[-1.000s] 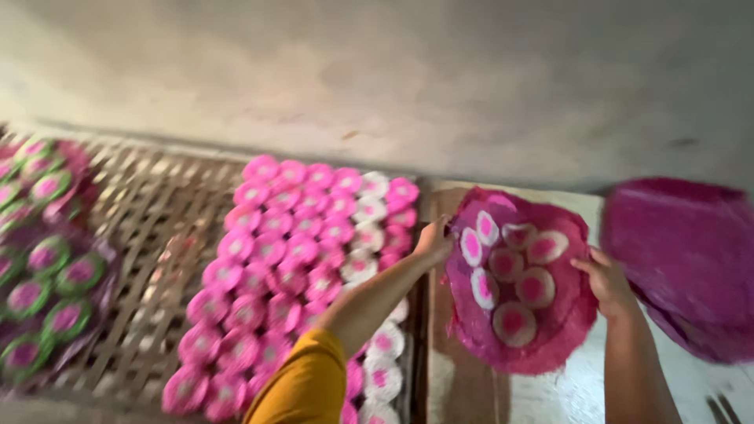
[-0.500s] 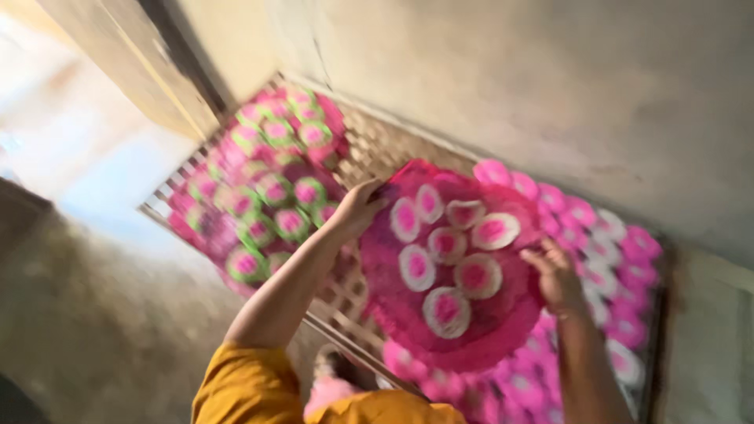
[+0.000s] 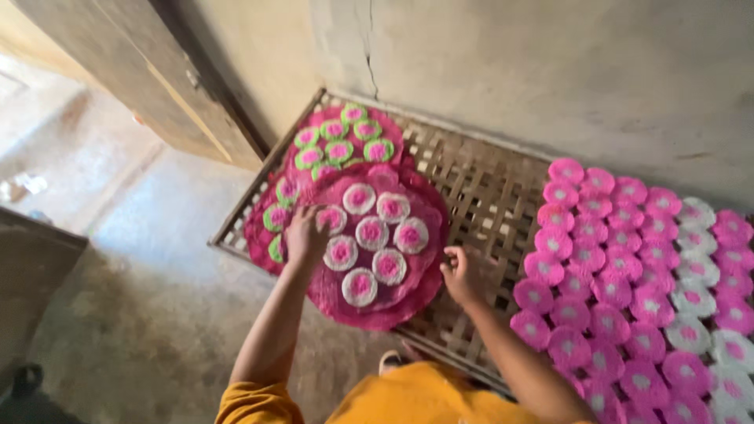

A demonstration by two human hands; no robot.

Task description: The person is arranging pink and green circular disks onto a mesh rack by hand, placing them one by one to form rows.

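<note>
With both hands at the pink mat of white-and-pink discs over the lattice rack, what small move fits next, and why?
Probably a nudge of the pink mat further onto the lattice rack: its near edge hangs past the rack's front rail. The left hand lies on its left side and the right hand is at its right edge. It already overlaps the mats of green-rimmed discs.
</note>
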